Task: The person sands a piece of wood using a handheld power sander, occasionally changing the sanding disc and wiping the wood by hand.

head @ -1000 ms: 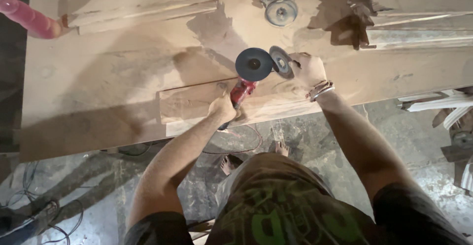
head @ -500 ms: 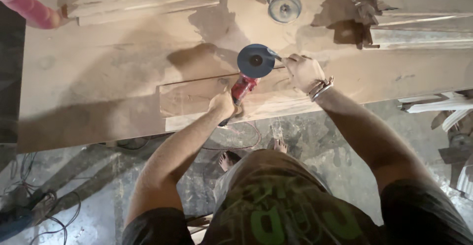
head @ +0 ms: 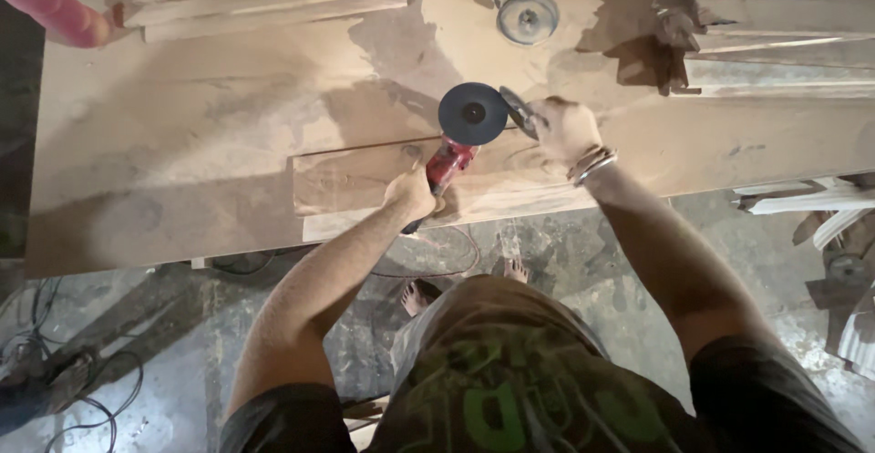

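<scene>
My left hand (head: 412,193) grips the red body of an angle grinder (head: 448,163), whose dark round disc (head: 472,114) faces up toward me. My right hand (head: 565,129) holds the grinder's head by its guard, just right of the disc. The tool hovers over a wooden plank (head: 355,180) that lies along the front edge of a dusty wooden workbench (head: 182,143). A bracelet sits on my right wrist.
A loose metal disc (head: 527,17) lies at the back of the bench beside a metal bar. Wooden boards (head: 264,2) are stacked back left and more to the right (head: 784,34). A pink tube (head: 50,11) enters top left. Cables (head: 55,371) trail on the floor.
The grinder has been turned so its disc faces the camera more squarely, and my right hand has shifted closer onto the guard. My left hand stays on the red body.
</scene>
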